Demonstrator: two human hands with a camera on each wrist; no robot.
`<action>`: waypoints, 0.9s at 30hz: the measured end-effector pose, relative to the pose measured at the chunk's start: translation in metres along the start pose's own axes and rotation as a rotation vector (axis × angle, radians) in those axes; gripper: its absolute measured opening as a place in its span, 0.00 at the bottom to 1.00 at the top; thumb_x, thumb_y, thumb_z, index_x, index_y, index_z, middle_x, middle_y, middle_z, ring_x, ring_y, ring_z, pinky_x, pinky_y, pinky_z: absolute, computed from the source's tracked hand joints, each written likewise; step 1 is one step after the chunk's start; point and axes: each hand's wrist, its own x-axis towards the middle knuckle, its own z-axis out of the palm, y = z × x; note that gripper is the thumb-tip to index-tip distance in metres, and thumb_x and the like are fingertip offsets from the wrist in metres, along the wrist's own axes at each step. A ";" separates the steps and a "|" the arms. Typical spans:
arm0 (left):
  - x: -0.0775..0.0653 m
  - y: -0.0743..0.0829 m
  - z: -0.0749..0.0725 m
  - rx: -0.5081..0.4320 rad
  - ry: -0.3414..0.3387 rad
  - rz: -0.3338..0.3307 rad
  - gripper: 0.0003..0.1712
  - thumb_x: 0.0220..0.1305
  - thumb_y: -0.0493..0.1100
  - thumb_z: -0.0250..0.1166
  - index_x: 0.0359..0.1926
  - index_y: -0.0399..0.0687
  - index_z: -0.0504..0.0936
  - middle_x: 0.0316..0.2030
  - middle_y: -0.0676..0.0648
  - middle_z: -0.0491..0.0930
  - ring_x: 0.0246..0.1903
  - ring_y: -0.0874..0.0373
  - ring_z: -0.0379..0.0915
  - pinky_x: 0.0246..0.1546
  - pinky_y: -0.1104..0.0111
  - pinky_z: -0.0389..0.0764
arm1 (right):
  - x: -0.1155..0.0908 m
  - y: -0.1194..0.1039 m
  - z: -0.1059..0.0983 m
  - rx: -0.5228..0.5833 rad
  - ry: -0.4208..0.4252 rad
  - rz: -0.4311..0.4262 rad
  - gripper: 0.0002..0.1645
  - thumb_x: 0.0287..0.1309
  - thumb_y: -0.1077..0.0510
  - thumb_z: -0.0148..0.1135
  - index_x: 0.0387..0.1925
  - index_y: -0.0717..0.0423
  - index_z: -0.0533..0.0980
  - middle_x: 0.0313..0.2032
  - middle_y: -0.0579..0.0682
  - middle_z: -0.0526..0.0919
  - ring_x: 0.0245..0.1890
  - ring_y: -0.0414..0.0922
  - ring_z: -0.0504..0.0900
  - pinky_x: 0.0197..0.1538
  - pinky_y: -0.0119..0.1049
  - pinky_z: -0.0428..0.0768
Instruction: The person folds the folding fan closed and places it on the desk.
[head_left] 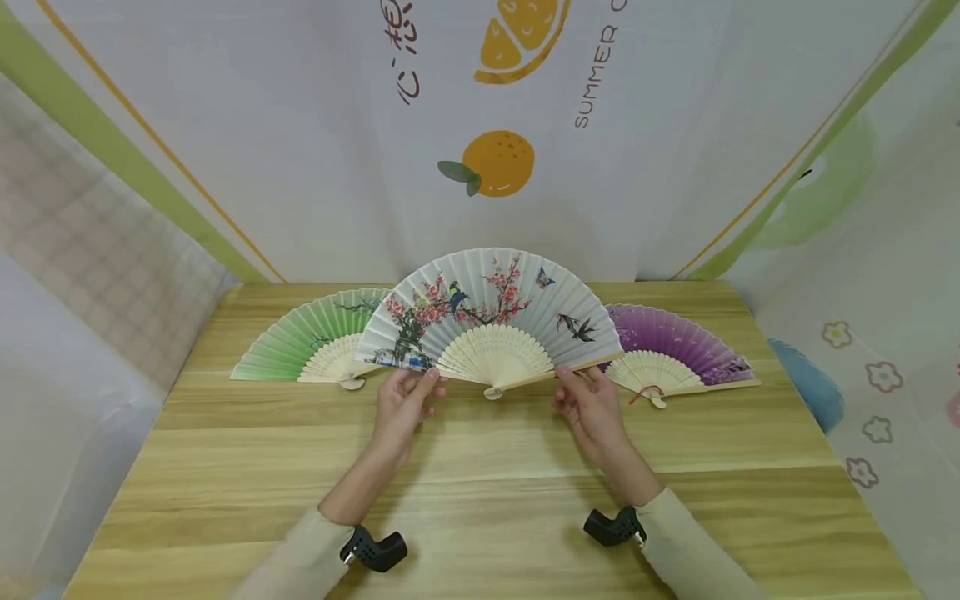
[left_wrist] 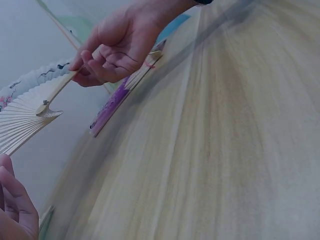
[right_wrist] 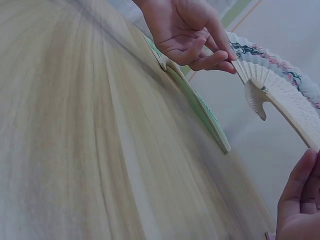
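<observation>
A white folding fan (head_left: 491,292), painted with pink blossoms, birds and a butterfly, is spread wide and held up above the table. My left hand (head_left: 403,408) pinches its left outer rib between thumb and fingers. On the other side my right hand (head_left: 592,412) pinches the right outer rib the same way. Both wrist views show the fan's pale ribs (left_wrist: 25,115) meeting at the pivot, raised off the wood. Behind it to the left, an open green fan (head_left: 296,337) lies on the table; an open purple fan (head_left: 667,342) lies to the right. The white fan partly hides both.
The wooden table (head_left: 480,500) runs from front to back under the arms. A white cloth backdrop (head_left: 330,167) with printed oranges hangs at its far edge, and further printed cloth (head_left: 847,275) hangs on the right. Each wrist wears a small black camera (head_left: 375,550).
</observation>
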 end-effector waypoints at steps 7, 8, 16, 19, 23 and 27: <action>-0.001 0.004 0.004 -0.023 -0.002 -0.019 0.06 0.73 0.37 0.63 0.47 0.39 0.78 0.45 0.36 0.84 0.32 0.61 0.80 0.25 0.75 0.77 | -0.001 0.005 0.005 0.011 0.008 -0.003 0.06 0.72 0.66 0.59 0.35 0.57 0.76 0.31 0.46 0.81 0.22 0.38 0.78 0.31 0.30 0.81; -0.001 0.005 0.005 -0.028 -0.001 -0.024 0.06 0.73 0.37 0.63 0.46 0.39 0.78 0.45 0.37 0.84 0.31 0.61 0.80 0.25 0.75 0.77 | 0.000 0.005 0.006 0.011 0.005 -0.014 0.06 0.72 0.65 0.58 0.35 0.57 0.76 0.30 0.46 0.81 0.22 0.38 0.77 0.31 0.30 0.81; 0.003 0.008 0.011 -0.041 0.004 -0.013 0.07 0.73 0.38 0.63 0.45 0.37 0.78 0.44 0.37 0.84 0.31 0.62 0.80 0.24 0.76 0.76 | 0.002 0.006 0.016 -0.004 0.010 -0.111 0.08 0.73 0.68 0.56 0.34 0.58 0.74 0.22 0.47 0.75 0.21 0.39 0.75 0.29 0.31 0.79; 0.005 0.009 0.013 -0.032 0.011 0.002 0.07 0.73 0.38 0.63 0.44 0.36 0.78 0.43 0.38 0.84 0.30 0.62 0.80 0.23 0.76 0.76 | 0.003 0.005 0.020 -0.007 0.004 -0.136 0.08 0.73 0.67 0.57 0.34 0.59 0.74 0.21 0.47 0.74 0.21 0.39 0.75 0.28 0.30 0.79; 0.005 0.010 0.015 0.002 0.010 0.029 0.09 0.71 0.38 0.65 0.44 0.33 0.79 0.41 0.37 0.85 0.29 0.61 0.81 0.23 0.75 0.77 | 0.005 0.005 0.022 -0.031 -0.014 -0.196 0.08 0.72 0.67 0.58 0.33 0.59 0.76 0.22 0.48 0.76 0.20 0.38 0.75 0.25 0.28 0.79; 0.006 0.010 0.017 0.035 0.001 0.046 0.08 0.70 0.37 0.67 0.43 0.34 0.80 0.38 0.38 0.86 0.29 0.59 0.82 0.23 0.73 0.79 | 0.005 0.006 0.023 -0.094 -0.031 -0.257 0.08 0.71 0.67 0.60 0.33 0.59 0.78 0.22 0.49 0.76 0.19 0.38 0.75 0.25 0.28 0.79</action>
